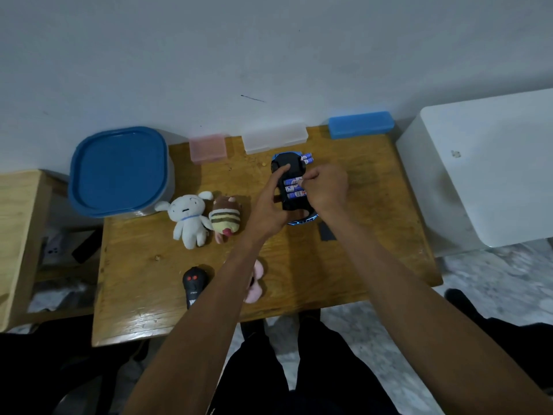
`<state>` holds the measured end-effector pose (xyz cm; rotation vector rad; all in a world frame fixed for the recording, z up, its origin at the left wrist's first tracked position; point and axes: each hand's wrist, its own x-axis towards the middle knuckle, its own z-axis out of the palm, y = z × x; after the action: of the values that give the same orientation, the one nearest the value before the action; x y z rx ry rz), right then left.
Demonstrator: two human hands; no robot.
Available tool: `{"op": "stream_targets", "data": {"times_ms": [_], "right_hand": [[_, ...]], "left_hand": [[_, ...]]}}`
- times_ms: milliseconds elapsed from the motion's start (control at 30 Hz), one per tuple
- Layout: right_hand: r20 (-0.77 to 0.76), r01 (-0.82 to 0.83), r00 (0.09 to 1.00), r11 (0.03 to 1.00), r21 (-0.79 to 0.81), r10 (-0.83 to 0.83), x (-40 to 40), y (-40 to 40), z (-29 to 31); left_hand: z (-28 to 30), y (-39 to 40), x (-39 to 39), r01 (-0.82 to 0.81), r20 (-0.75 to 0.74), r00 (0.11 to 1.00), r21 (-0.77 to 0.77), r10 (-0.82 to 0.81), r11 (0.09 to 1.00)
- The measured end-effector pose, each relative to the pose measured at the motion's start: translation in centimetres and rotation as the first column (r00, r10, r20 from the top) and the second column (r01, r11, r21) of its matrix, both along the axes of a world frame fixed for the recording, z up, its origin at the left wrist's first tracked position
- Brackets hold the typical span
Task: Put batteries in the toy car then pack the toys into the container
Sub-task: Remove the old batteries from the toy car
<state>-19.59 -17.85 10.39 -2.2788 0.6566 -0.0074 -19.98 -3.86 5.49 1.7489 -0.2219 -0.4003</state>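
Left hand (270,202) grips upturned toy car (291,187). Right hand (324,187) pinches battery (294,181), crosswise over bay, directly beneath fingertips.

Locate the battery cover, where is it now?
In the head view a flat black piece, likely the battery cover, lies on the wooden table just right of the upturned toy car, below the right hand.

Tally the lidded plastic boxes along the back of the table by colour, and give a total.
Pink box: 1
Clear box: 1
Blue box: 1
Total: 3
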Motion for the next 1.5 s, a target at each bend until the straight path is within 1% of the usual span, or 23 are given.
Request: {"op": "stream_targets", "data": {"times_ms": [67,200,333,433,533,600,733,900,933,1000,1033,1100,1167,1300,1500], "right_hand": [[-0.015,0.028,0.999,1.0,-0.007,-0.028,0.0,0.5,0.2],[-0.052,0.085,0.995,0.995,0.056,-0.083,0.3,1.0,0.4],[-0.066,0.092,0.994,0.991,0.096,-0.086,0.2,1.2,0.5],[-0.065,0.14,0.989,0.974,0.179,-0.13,-0.1,1.1,0.5],[-0.009,0.177,0.983,0.946,0.27,-0.181,-0.5,1.5,0.6],[0.035,0.164,0.983,0.947,0.276,-0.181,-0.7,2.0,0.8],[0.135,0.085,0.984,0.969,0.233,-0.118,-1.1,2.7,1.3],[0.289,0.032,0.949,0.952,0.305,-0.125,-1.2,2.3,2.4],[0.296,0.007,0.95,0.955,0.296,-0.098,-1.0,2.0,2.5],[0.262,-0.103,0.964,0.97,0.222,0.043,-0.5,1.3,2.5],[0.206,-0.18,0.968,0.971,0.157,0.146,-0.4,1.0,2.5],[0.069,-0.338,0.94,0.941,0.028,0.335,-0.4,0.8,2.4],[0.008,-0.42,0.907,0.904,-0.076,0.422,-0.7,0.9,2.2],[0.007,-0.395,0.913,0.891,-0.225,0.407,-1.0,1.6,2.1],[-0.006,-0.331,0.938,0.887,-0.321,0.348,-1.1,2.8,2.5]], "left_hand": [[-0.1,0.0,-0.2,-0.012,0.011,1.0,-0.005,0.012,1.0],[-0.1,-0.2,-0.9,-0.051,0.045,0.998,-0.024,0.052,0.998],[-0.1,-0.2,-1.0,-0.056,0.053,0.997,-0.017,0.057,0.998],[-0.1,0.1,-1.0,-0.042,0.032,0.999,-0.004,0.042,0.999],[-0.3,0.4,-0.9,-0.031,0.017,0.999,-0.012,0.031,0.999],[-0.2,0.5,-1.0,-0.044,0.005,0.999,-0.028,0.044,0.999],[0.3,0.5,-1.2,-0.061,0.011,0.998,-0.042,0.062,0.997],[0.6,0.8,-1.0,-0.076,-0.027,0.997,-0.077,0.074,0.994],[0.7,0.9,-1.0,-0.082,-0.042,0.996,-0.083,0.079,0.993],[0.9,1.0,-0.8,-0.078,-0.045,0.996,-0.083,0.074,0.994],[1.0,1.1,-0.8,-0.063,-0.028,0.998,-0.076,0.061,0.995],[1.2,1.1,-0.6,-0.027,0.013,1.0,-0.054,0.027,0.998],[1.4,1.2,-0.4,0.013,0.034,0.999,-0.037,-0.011,0.999],[1.5,1.4,-0.2,0.062,0.08,0.995,-0.009,-0.061,0.998],[1.7,1.6,-0.1,0.051,0.124,0.991,-0.001,-0.05,0.999]]}}
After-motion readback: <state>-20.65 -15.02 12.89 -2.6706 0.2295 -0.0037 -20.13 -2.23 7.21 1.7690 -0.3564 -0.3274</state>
